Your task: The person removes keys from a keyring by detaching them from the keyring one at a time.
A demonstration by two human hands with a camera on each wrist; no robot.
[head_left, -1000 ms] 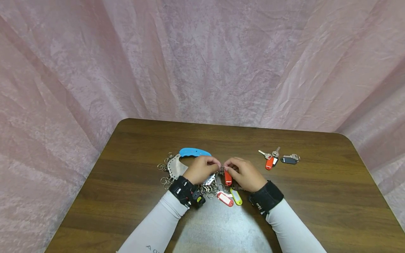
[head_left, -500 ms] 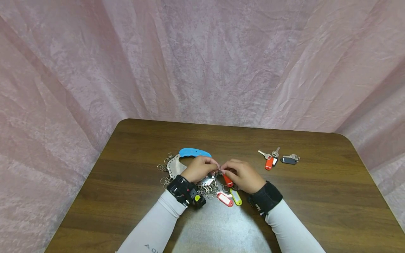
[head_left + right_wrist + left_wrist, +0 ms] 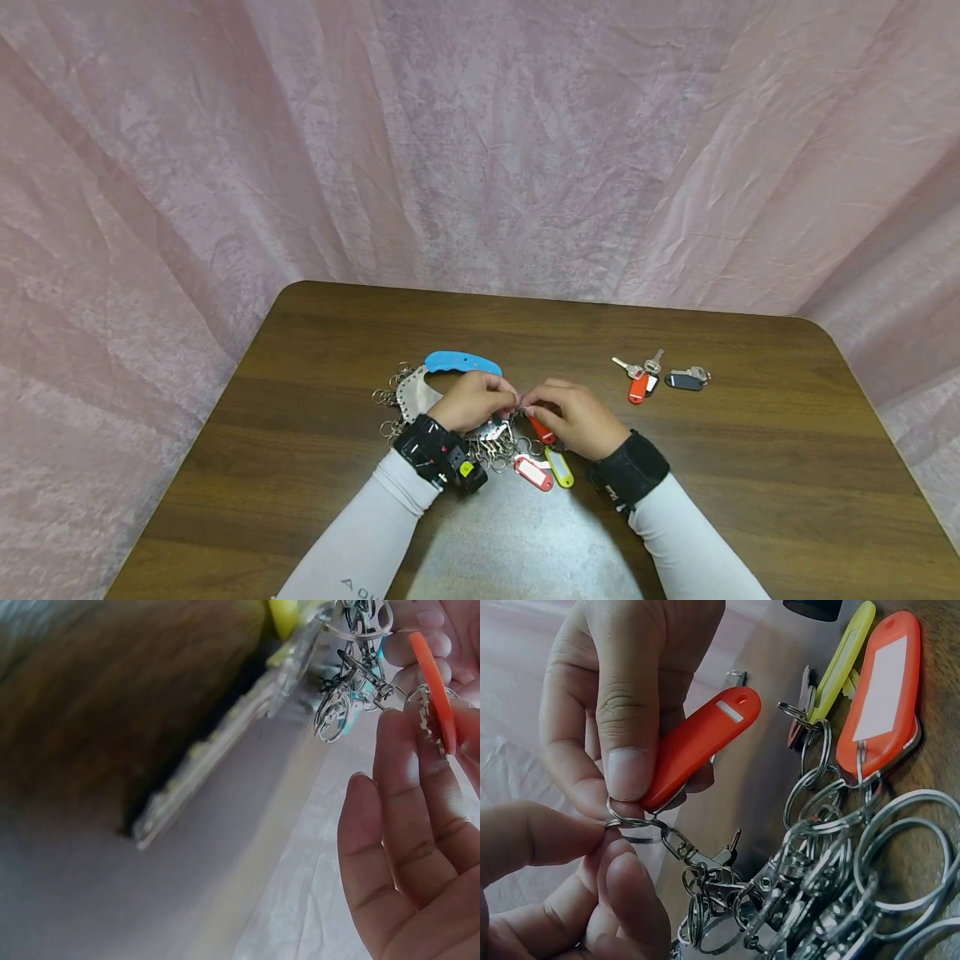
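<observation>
In the head view both hands meet at the right side of a white key-holder plate (image 3: 414, 398) with a blue handle (image 3: 459, 361). With thumb and finger my left hand (image 3: 471, 402) pinches a metal split ring (image 3: 640, 839), which is linked to a small swivel clasp (image 3: 678, 843). My right hand (image 3: 576, 419) holds a red key tag (image 3: 702, 745) beneath its thumb, fingertips right at that same ring. Toothed key metal (image 3: 425, 718) shows beside the tag in the right wrist view. Fingers partly hide the ring.
Several clasps and rings (image 3: 497, 454) hang along the plate's near edge. Another red tag (image 3: 533, 473) and a yellow tag (image 3: 559, 467) lie just in front. Farther right are a red tag with keys (image 3: 637, 387) and a dark tag with keys (image 3: 684, 381).
My right hand has shifted slightly left toward my left hand, and the red key tag has tilted from upright to slanted. The things on the table have stayed put.
</observation>
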